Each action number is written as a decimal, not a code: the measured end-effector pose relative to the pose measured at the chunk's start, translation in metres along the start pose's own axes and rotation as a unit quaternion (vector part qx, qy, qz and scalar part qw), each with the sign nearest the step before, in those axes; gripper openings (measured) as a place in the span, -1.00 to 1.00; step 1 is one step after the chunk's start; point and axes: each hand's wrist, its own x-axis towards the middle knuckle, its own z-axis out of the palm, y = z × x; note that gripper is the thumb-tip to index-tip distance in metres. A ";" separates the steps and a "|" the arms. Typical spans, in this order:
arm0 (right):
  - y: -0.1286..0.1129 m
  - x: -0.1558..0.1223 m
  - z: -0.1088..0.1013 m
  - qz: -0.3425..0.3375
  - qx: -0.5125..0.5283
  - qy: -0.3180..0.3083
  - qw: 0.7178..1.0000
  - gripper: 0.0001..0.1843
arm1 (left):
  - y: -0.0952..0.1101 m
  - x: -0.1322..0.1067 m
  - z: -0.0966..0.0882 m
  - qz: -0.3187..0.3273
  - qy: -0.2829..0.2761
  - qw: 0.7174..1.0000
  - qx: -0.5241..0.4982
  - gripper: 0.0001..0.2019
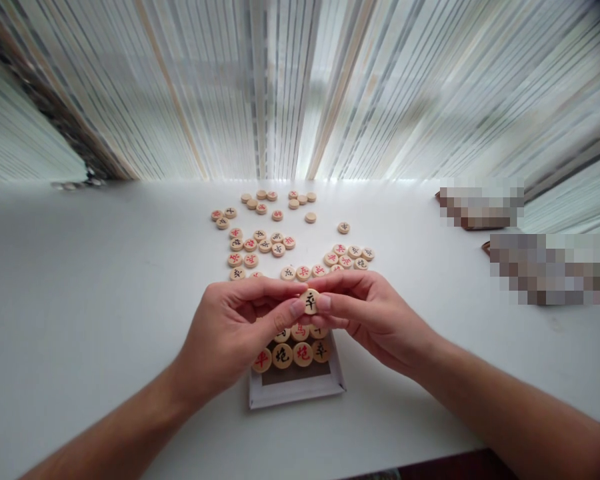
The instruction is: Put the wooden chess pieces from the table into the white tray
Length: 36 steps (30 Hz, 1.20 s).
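Between the fingertips of both hands is a round wooden xiangqi piece [309, 302] with a black character facing me. My left hand [243, 327] pinches its left edge, thumb in front. On the opposite edge, my right hand [367, 313] pinches it the same way. Just below and behind the hands lies a shallow white box [300, 392] on the table. Inside it, red and black xiangqi pieces [283, 355] sit in rows, faces up. The hands cover the box's far part.
Loose xiangqi pieces [265, 245] are scattered over the white table [105, 287] beyond the hands, some face down. More pieces [346, 261] cluster to the right. Two blurred-out objects [480, 205] stand at the right. A striped curtain [220, 87] hangs along the far edge.
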 end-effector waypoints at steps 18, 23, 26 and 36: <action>0.002 -0.003 -0.001 0.011 -0.081 0.041 0.996 -0.63 | -0.008 -0.004 -0.007 0.157 -0.034 0.964 0.211 -0.70; 0.001 -0.004 -0.001 -0.019 -0.083 -0.008 0.996 -0.68 | -0.013 -0.006 -0.008 0.150 -0.037 0.966 0.210 -0.65; 0.003 -0.002 -0.003 -0.036 -0.066 -0.037 0.997 -0.71 | -0.013 -0.008 -0.007 0.134 -0.025 0.973 0.187 -0.61; 0.003 -0.002 -0.004 -0.004 -0.035 -0.029 0.999 -0.65 | -0.009 -0.008 -0.009 0.161 -0.027 0.968 0.189 -0.58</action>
